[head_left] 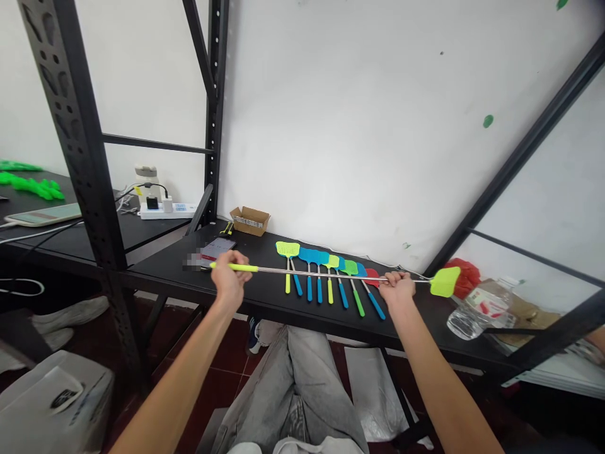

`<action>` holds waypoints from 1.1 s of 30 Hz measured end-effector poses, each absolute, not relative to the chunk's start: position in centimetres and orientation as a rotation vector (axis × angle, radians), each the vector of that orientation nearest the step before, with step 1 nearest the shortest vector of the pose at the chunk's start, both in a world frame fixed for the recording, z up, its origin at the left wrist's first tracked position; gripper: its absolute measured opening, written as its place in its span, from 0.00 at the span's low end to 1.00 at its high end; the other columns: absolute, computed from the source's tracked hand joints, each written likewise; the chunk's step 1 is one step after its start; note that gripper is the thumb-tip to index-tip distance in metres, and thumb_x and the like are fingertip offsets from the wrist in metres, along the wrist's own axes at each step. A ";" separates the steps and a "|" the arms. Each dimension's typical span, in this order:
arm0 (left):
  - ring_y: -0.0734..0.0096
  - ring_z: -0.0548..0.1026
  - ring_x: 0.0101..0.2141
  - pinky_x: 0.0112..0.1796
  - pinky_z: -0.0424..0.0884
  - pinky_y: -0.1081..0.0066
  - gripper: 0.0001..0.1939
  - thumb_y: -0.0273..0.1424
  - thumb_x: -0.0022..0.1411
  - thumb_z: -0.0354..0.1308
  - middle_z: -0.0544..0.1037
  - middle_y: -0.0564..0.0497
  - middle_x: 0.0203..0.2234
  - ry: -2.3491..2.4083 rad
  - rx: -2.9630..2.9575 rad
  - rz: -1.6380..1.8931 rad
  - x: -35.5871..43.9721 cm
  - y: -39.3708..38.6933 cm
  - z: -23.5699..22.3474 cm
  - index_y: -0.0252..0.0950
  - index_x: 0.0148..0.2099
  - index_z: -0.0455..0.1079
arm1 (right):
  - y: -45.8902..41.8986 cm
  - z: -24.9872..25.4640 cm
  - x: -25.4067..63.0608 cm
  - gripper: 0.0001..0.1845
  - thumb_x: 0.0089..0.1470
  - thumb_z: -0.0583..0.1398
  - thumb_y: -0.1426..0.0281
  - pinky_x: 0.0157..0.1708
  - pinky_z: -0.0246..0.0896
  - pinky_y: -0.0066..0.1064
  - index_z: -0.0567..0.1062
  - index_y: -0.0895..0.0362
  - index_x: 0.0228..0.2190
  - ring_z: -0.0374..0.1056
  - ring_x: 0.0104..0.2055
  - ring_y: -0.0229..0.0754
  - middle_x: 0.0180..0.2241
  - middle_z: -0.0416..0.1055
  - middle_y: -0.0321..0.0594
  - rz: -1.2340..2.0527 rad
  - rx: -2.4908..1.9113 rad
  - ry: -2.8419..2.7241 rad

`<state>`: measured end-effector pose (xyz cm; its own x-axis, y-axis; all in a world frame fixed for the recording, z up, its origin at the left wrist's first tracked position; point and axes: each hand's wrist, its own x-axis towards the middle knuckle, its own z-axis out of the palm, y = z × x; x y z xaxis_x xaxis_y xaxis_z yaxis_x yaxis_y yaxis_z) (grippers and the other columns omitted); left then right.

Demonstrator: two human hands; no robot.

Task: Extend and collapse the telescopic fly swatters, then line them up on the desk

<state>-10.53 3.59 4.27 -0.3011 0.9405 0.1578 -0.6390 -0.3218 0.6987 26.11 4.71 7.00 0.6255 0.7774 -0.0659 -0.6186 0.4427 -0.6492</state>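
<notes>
A yellow-green fly swatter point(444, 282) with a long, drawn-out metal rod stretches sideways between my two hands. My left hand point(230, 275) is closed around its yellow grip at the left end. Near the paddle end, my right hand point(397, 287) closes on the metal rod. Behind and below the rod, several shorter fly swatters point(309, 277) in blue, yellow, green and red lie in a row on the black shelf point(265, 296), heads toward the wall and handles toward me. The rod crosses in front of some of them.
A phone point(217, 249) and a small open cardboard box point(250, 222) lie at the left of the shelf. On the right are a clear plastic bottle point(479, 309) and a red plastic bag point(462, 276). Black shelf posts point(80, 126) stand at the sides, with a white power strip point(170, 211) beyond the left one.
</notes>
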 end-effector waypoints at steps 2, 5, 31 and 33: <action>0.80 0.47 0.11 0.15 0.47 0.76 0.14 0.35 0.57 0.48 0.50 0.61 0.10 0.599 0.727 1.730 -8.2 3.2 3.9 0.39 0.21 0.53 | 4.7 6.8 23.8 0.17 0.64 0.40 0.76 0.14 0.39 0.26 0.51 0.54 0.23 0.39 0.11 0.30 0.13 0.40 0.24 0.928 -0.681 -0.269; 0.80 0.48 0.12 0.16 0.49 0.76 0.16 0.38 0.59 0.48 0.50 0.61 0.10 0.573 0.821 1.621 -6.4 2.6 3.6 0.39 0.22 0.52 | 4.7 6.5 21.3 0.18 0.66 0.39 0.74 0.14 0.40 0.25 0.52 0.54 0.23 0.39 0.11 0.30 0.13 0.40 0.24 0.981 -0.660 -0.276; 0.81 0.47 0.11 0.15 0.47 0.78 0.16 0.45 0.59 0.49 0.53 0.62 0.11 0.492 0.829 1.300 0.6 -0.1 0.9 0.38 0.27 0.60 | 0.8 5.8 6.6 0.22 0.63 0.54 0.54 0.16 0.46 0.27 0.57 0.52 0.23 0.46 0.15 0.33 0.14 0.46 0.24 1.089 -0.540 -0.521; 0.81 0.48 0.12 0.15 0.49 0.78 0.16 0.44 0.59 0.49 0.53 0.62 0.11 0.486 0.829 1.267 -0.1 0.1 1.4 0.38 0.26 0.59 | 0.8 5.7 7.1 0.20 0.61 0.57 0.55 0.20 0.55 0.27 0.61 0.53 0.23 0.58 0.19 0.34 0.16 0.55 0.27 1.172 -0.566 -0.535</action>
